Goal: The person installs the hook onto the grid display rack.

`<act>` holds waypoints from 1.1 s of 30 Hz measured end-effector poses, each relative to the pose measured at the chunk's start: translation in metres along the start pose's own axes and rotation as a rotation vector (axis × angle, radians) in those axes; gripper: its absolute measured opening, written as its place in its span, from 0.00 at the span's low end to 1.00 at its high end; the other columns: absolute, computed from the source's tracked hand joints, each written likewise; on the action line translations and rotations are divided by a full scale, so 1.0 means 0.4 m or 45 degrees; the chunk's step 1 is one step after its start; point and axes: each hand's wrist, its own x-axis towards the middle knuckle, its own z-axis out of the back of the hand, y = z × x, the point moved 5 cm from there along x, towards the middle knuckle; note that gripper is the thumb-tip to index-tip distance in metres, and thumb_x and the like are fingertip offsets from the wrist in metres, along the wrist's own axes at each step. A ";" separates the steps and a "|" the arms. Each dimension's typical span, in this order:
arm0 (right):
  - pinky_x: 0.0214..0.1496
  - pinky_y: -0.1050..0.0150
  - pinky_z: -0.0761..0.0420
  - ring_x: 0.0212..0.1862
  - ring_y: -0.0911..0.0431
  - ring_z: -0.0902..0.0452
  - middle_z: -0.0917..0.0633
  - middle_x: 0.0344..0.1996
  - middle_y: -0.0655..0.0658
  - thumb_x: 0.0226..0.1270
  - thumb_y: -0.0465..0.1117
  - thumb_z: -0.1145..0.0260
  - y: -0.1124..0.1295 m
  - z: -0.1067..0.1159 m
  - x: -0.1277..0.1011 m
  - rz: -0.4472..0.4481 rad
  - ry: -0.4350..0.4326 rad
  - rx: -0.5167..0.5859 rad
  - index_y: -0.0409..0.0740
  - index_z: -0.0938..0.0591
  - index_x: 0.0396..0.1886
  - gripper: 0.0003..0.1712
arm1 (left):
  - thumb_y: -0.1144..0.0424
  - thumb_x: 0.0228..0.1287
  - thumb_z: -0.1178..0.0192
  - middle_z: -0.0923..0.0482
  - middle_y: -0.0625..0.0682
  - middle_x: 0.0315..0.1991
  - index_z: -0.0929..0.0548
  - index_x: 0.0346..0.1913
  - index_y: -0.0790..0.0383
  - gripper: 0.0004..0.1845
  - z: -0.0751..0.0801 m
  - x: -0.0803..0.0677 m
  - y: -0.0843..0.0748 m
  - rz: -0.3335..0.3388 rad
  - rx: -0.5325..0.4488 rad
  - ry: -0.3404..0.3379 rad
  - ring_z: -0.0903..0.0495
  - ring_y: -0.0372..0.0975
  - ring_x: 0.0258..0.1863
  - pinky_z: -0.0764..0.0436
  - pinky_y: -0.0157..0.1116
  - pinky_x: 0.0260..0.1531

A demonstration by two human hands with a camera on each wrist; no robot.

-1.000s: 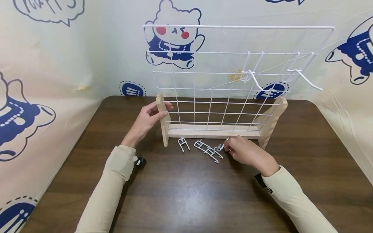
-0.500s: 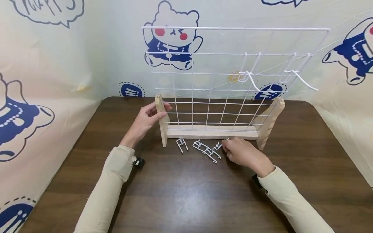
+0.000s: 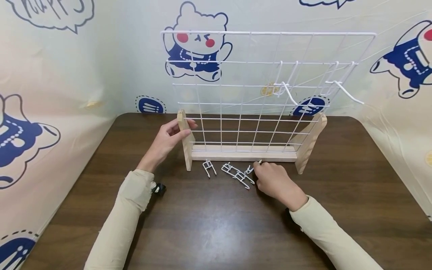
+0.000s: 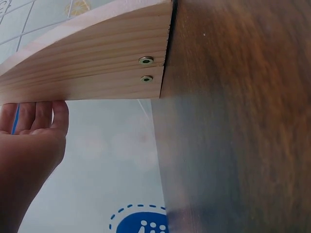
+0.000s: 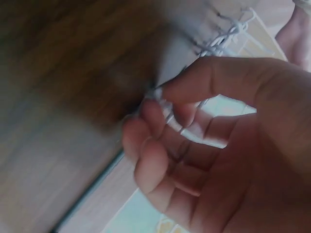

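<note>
My left hand (image 3: 164,139) holds the left wooden side panel (image 3: 185,148) of a display stand, its thumb on the front edge and fingers behind. In the left wrist view those fingers (image 4: 43,116) curl at the panel's edge. Just in front of the stand's base, my right hand (image 3: 275,184) pinches a white wire hook (image 5: 175,124) between thumb and fingertips, largely covered by the hand. To its left, several loose white wire hooks (image 3: 240,176) lie bunched on the table. Another double-pronged hook (image 3: 208,168) lies apart, nearer the left panel.
A white wire grid (image 3: 253,33) rises from the wooden base (image 3: 243,155) and leans over it. Two long white hooks, one at centre right (image 3: 289,93) and one farther right (image 3: 349,96), hang on the grid. A printed cloth (image 3: 111,67) surrounds the brown table (image 3: 189,225).
The head view has shifted slightly. My right wrist and forearm have moved a little left, while the fingertips stay near the loose hooks. My left hand keeps its hold on the panel.
</note>
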 end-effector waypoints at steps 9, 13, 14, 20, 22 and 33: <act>0.24 0.56 0.28 0.23 0.51 0.27 0.25 0.18 0.47 0.57 0.31 0.37 -0.013 0.036 -0.013 0.032 0.045 0.132 0.45 0.25 0.23 0.08 | 0.60 0.71 0.39 0.21 0.60 0.58 0.21 0.61 0.60 0.18 -0.004 -0.002 0.004 0.000 -0.008 0.014 0.24 0.48 0.58 0.26 0.38 0.58; 0.26 0.62 0.32 0.21 0.58 0.36 0.32 0.14 0.51 0.64 0.29 0.42 -0.022 0.060 -0.016 0.123 0.122 0.285 0.48 0.25 0.17 0.17 | 0.59 0.71 0.38 0.20 0.56 0.57 0.20 0.59 0.59 0.17 -0.002 0.004 0.002 0.009 0.015 0.003 0.24 0.50 0.57 0.25 0.39 0.57; 0.27 0.63 0.31 0.21 0.58 0.36 0.31 0.15 0.51 0.65 0.28 0.43 -0.025 0.062 -0.016 0.128 0.148 0.310 0.46 0.24 0.18 0.16 | 0.59 0.71 0.38 0.19 0.54 0.57 0.19 0.58 0.58 0.17 -0.001 0.005 0.002 0.014 0.023 -0.001 0.24 0.51 0.57 0.25 0.39 0.56; 0.33 0.61 0.24 0.28 0.59 0.27 0.21 0.22 0.51 0.63 0.25 0.41 -0.040 0.083 -0.010 0.219 0.094 0.363 0.39 0.16 0.28 0.11 | 0.58 0.71 0.38 0.19 0.55 0.57 0.19 0.59 0.59 0.17 0.000 0.003 0.002 0.007 0.037 -0.002 0.23 0.46 0.55 0.26 0.40 0.56; 0.31 0.63 0.26 0.26 0.60 0.30 0.25 0.19 0.54 0.64 0.26 0.39 -0.039 0.095 -0.009 0.278 0.018 0.371 0.41 0.18 0.24 0.11 | 0.59 0.71 0.39 0.20 0.55 0.57 0.20 0.59 0.60 0.17 0.000 0.003 0.001 0.002 0.033 0.005 0.23 0.46 0.55 0.26 0.39 0.57; 0.40 0.57 0.18 0.34 0.57 0.18 0.14 0.28 0.50 0.65 0.31 0.32 -0.038 0.114 0.003 0.346 -0.183 0.388 0.39 0.12 0.33 0.04 | 0.58 0.72 0.40 0.20 0.55 0.58 0.20 0.60 0.60 0.17 0.002 0.001 0.006 0.014 0.034 0.006 0.26 0.53 0.60 0.27 0.40 0.60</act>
